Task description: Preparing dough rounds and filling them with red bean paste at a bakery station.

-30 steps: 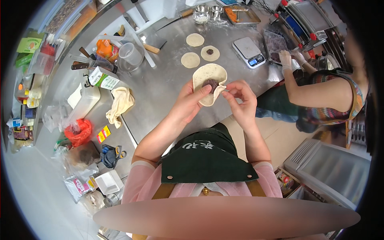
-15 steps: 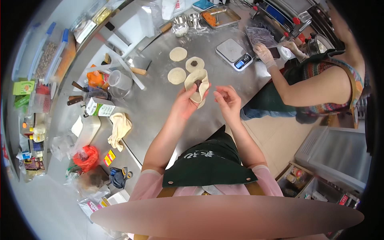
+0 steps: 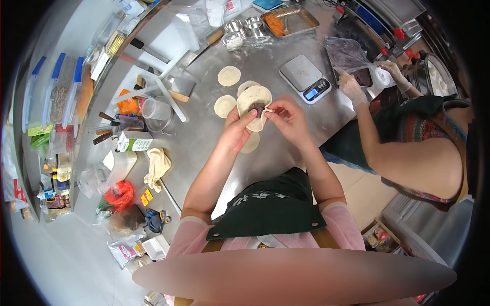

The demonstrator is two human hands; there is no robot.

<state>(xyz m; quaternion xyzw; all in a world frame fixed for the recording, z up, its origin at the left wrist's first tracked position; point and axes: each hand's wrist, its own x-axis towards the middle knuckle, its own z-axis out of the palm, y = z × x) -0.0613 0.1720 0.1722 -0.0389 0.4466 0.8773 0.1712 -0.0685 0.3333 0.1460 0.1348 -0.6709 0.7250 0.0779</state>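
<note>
My left hand (image 3: 237, 128) cradles a round dough wrapper (image 3: 253, 96) from below, its thumb pressed at a dark ball of filling (image 3: 259, 108) in the middle. At the wrapper's right edge, my right hand (image 3: 290, 120) pinches the rim between thumb and fingers, and the dough folds up there. Flat dough rounds lie on the steel table around the hands: one far (image 3: 229, 76), one left (image 3: 225, 106), one nearer me (image 3: 250, 143). Another dough round (image 3: 246, 85) is partly hidden behind the held wrapper.
A digital scale (image 3: 305, 78) stands to the right. Farther back are a metal tray (image 3: 301, 23) with orange filling and small metal bowls (image 3: 234, 41). Left lie a cleaver (image 3: 182, 87), a plastic cup (image 3: 155, 109) and a cloth (image 3: 157, 168). A co-worker's gloved hand (image 3: 352, 87) handles a plastic bag.
My right hand has moved left onto the wrapper and now pinches its rim. The wrapper has opened out flatter. The co-worker's arms have shifted, and the whole view has turned slightly.
</note>
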